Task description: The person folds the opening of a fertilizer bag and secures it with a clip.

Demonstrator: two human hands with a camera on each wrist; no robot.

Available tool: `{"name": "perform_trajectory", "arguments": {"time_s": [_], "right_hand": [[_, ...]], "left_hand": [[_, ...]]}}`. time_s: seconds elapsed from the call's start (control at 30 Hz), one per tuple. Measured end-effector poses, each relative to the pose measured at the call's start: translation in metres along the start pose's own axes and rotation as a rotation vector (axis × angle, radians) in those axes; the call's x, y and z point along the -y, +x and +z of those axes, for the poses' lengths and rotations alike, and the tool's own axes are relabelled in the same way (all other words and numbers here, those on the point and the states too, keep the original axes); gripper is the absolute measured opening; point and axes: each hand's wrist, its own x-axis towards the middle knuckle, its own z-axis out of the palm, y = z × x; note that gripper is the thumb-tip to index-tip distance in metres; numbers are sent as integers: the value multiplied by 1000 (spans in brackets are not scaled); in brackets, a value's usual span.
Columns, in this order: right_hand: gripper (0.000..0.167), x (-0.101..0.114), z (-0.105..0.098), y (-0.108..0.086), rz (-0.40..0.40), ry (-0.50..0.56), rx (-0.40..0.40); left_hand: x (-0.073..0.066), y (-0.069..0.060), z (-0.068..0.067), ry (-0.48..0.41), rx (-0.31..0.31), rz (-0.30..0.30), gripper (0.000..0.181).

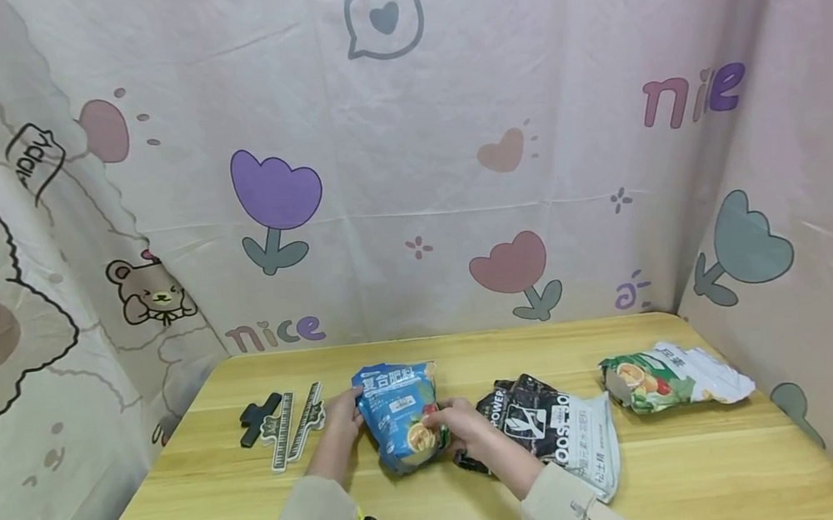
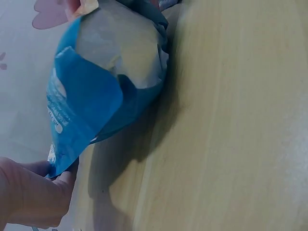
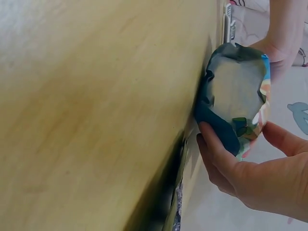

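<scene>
A blue fertilizer bag (image 1: pixel 400 419) with fruit printed near its bottom is held tilted above the table, between both hands. My left hand (image 1: pixel 342 420) pinches its left edge; in the left wrist view the thumb and fingers of that hand (image 2: pixel 38 195) grip a blue corner. My right hand (image 1: pixel 472 432) grips the lower right side, thumb on the printed face. In the right wrist view, fingers of this hand (image 3: pixel 269 180) curl beneath the bag (image 3: pixel 236 91), whose pale underside shows. Just right of it lies a black bag (image 1: pixel 530 421), partly hidden by my right hand.
A pale grey bag (image 1: pixel 592 444) lies against the black one. Farther right rests a green and white bag (image 1: pixel 669 378) with fruit pictures. On the left lie two ruler-like pieces (image 1: pixel 283 436) and a black cross-shaped object (image 1: pixel 260 419). A printed curtain (image 1: pixel 418 276) borders the wooden table.
</scene>
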Motion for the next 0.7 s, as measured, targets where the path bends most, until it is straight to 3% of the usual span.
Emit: {"name": "perform_trajectory", "arguments": {"time_s": [0.27, 0.47, 0.7], "right_hand": [[67, 3, -1, -4, -10, -40, -47], [68, 2, -3, -8, -38, -51, -53], [66, 1, -6, -8, -48, -14, -42]], "left_hand": [[-10, -10, -1, 15, 42, 24, 50], [-19, -23, -1, 47, 111, 81, 36], [-25, -35, 4, 71, 176, 121, 46]]}}
